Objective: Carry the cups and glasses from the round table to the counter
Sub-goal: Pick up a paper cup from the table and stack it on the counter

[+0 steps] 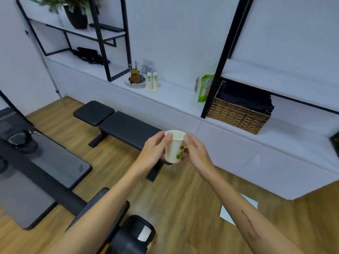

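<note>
We hold one white paper cup with green leaf prints (pixel 173 147) in mid-air, short of the long white counter (pixel 176 97).

Our left hand (pixel 156 150) and right hand (pixel 194 151) both curl their fingers round the cup's sides, thumbs near its rim; it sits upright, looks empty, above the wooden floor (pixel 183 195) beside a black padded bench (pixel 124 128). Two upturned matching paper cups (pixel 152 82) already stand near the counter's front edge. We judge this carry unfinished; the round table is out of view, so what remains is unknown.
</note>
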